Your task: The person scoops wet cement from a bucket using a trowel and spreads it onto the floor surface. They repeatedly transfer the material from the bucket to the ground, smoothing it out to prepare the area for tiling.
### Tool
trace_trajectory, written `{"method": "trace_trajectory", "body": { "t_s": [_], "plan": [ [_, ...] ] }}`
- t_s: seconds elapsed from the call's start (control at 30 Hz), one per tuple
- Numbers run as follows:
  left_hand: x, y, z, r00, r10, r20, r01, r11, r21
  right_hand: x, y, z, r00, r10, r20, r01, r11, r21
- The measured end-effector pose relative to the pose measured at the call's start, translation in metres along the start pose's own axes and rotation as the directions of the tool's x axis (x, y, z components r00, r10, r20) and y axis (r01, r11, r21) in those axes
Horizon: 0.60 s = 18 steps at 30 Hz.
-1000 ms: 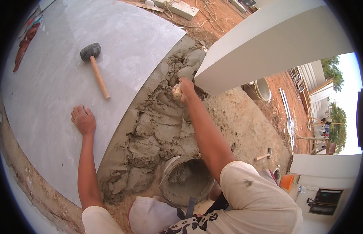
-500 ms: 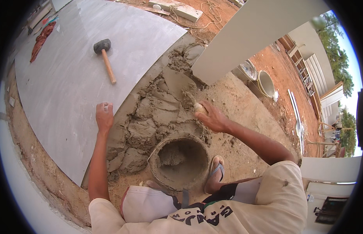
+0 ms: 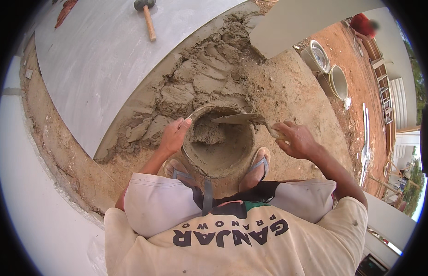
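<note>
Between my feet stands a mortar-caked bucket (image 3: 241, 147) with some wet mortar (image 3: 208, 133) left inside. My left hand (image 3: 175, 134) is closed on its left rim, thumb on top. My right hand (image 3: 297, 139) is wrapped around the handle of a trowel (image 3: 236, 119), to the right of the bucket. The trowel's blade reaches left across the bucket's opening. Beyond the bucket, a rough bed of grey mortar (image 3: 195, 78) lies spread along the edge of a large grey tile (image 3: 103, 60).
On the tile lies a rubber mallet (image 3: 149, 23) with a wooden handle. Two buckets (image 3: 338, 82) stand at the right on reddish soil. A pale panel (image 3: 296, 23) juts in at the top. At the far right is a person in red (image 3: 362, 26). A white wall (image 3: 34, 198) curves along the left.
My left hand has come from above the tile to the bucket's rim. My right hand has drawn the trowel back from the mortar bed to the bucket. The view has tilted nearer my body.
</note>
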State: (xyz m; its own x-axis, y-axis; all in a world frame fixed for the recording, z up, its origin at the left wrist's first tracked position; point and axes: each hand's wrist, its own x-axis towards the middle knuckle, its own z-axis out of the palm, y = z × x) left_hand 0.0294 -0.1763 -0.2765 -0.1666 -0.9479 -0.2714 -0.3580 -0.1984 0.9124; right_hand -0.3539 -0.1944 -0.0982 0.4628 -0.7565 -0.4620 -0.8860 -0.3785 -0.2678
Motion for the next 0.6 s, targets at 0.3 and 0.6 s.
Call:
{"method": "trace_trajectory", "body": {
  "t_s": [0.3, 0.6],
  "plan": [
    [0.02, 0.045, 0.029, 0.998, 0.069, -0.003, -0.068, 0.994, 0.087, 0.042, -0.018, 0.05, 1.0, -0.017, -0.018, 0.013, 0.978, -0.206],
    [0.014, 0.051, 0.031, 0.999, 0.036, 0.021, -0.037, 0.998, 0.041, 0.043, -0.062, 0.026, 0.885, -0.464, 0.051, 0.453, 0.829, -0.329]
  ]
}}
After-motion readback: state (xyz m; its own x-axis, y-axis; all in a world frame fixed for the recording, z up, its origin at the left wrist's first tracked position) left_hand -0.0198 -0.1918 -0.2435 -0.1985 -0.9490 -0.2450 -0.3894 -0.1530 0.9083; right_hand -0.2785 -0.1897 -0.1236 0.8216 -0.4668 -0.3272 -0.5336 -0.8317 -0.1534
